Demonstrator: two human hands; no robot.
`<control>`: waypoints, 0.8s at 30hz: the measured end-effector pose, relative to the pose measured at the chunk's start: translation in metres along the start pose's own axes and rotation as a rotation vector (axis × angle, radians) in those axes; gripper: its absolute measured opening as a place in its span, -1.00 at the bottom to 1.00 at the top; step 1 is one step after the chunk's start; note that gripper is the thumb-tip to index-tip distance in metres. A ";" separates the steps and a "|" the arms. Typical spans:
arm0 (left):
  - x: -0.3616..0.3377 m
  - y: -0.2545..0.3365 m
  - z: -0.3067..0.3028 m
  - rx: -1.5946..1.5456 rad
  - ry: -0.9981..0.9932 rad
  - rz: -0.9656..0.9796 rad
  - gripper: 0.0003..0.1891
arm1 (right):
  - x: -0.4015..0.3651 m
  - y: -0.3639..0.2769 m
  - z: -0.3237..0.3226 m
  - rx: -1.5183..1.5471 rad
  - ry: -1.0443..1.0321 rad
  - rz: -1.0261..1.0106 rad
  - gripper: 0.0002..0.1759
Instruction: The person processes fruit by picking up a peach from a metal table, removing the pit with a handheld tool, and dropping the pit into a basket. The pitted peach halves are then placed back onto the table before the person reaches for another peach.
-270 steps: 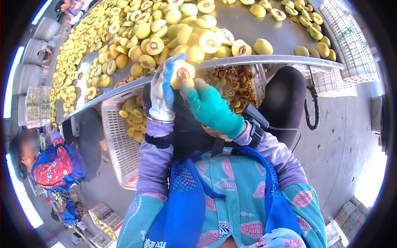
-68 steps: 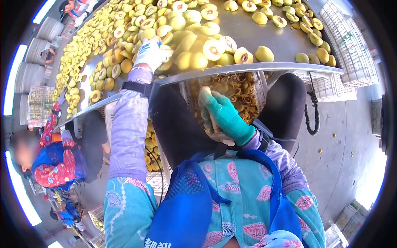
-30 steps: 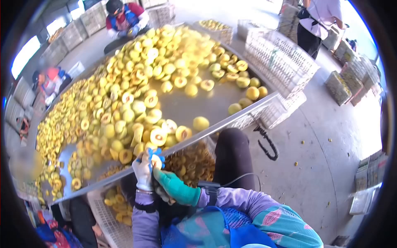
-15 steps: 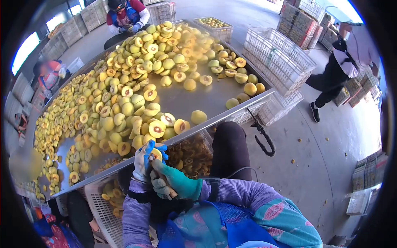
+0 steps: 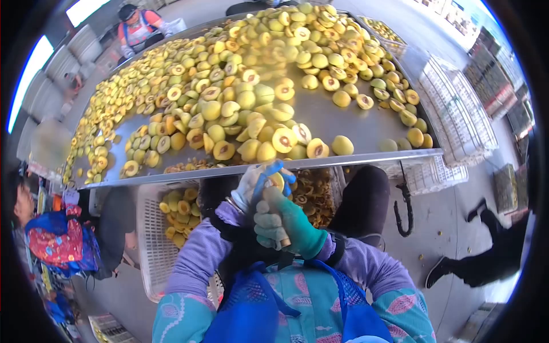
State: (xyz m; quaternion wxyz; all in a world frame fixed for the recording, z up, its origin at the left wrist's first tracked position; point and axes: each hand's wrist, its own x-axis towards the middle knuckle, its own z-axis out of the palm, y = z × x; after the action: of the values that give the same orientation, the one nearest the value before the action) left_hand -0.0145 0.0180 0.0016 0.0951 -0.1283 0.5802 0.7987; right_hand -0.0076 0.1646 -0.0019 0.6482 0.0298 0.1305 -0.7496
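Observation:
My left hand (image 5: pixel 249 184), in a white and blue glove, grips a yellow peach half (image 5: pixel 277 181) just below the metal table's near edge. Wrapped around a tool's wooden handle (image 5: pixel 283 240) is my right hand (image 5: pixel 291 224), in a green glove. The tool's working end meets the peach half and is hidden by my fingers. Beyond my hands, a heap of halved peaches (image 5: pixel 246 100), many with brown pits showing, covers much of the metal table (image 5: pixel 369 126). Brown pits and scraps (image 5: pixel 320 197) lie below, behind my right hand.
A white plastic crate (image 5: pixel 150 240) holding peach halves (image 5: pixel 180 210) stands by my left leg. Stacked white crates (image 5: pixel 457 108) and a dark hook (image 5: pixel 405 212) are to the right. One person (image 5: pixel 54 237) is at left, another (image 5: pixel 140 28) across the table, and a third (image 5: pixel 483 251) at right.
The view has turned left, so the table edge lies nearly level and things sit further right. Both hands keep hold of the peach half and tool. The person in black has come nearer.

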 end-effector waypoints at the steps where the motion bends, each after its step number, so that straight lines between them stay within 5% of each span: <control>1: 0.000 -0.007 -0.001 -0.117 0.061 0.025 -0.48 | 0.004 -0.002 0.000 0.098 -0.078 0.028 -0.51; 5: -0.031 -0.013 -0.001 -0.290 0.365 0.151 -0.44 | 0.004 -0.003 0.010 0.017 -0.131 0.194 -0.53; 9: -0.051 -0.008 0.000 -0.155 0.297 0.365 -0.45 | 0.004 -0.007 0.003 -0.140 -0.127 0.331 -0.50; 12: -0.044 0.001 -0.001 -0.107 0.403 0.458 -0.47 | 0.013 -0.003 0.007 0.044 -0.198 0.260 -0.45; 18: -0.043 0.009 0.014 -0.250 0.401 0.362 -0.48 | 0.009 -0.005 0.007 0.054 -0.216 0.202 -0.46; 22: -0.032 -0.002 -0.013 0.025 0.192 0.290 -0.49 | -0.002 -0.014 0.000 -0.768 0.150 0.133 -0.43; 24: -0.026 0.001 -0.008 -0.010 0.235 0.208 -0.49 | 0.003 -0.009 0.002 -0.310 0.026 0.166 -0.43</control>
State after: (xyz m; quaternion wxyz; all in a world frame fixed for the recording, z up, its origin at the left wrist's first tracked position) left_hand 0.0110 0.0097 0.0079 -0.0574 -0.1604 0.5937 0.7865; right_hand -0.0165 0.1623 0.0009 0.7030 -0.0498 0.2499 -0.6640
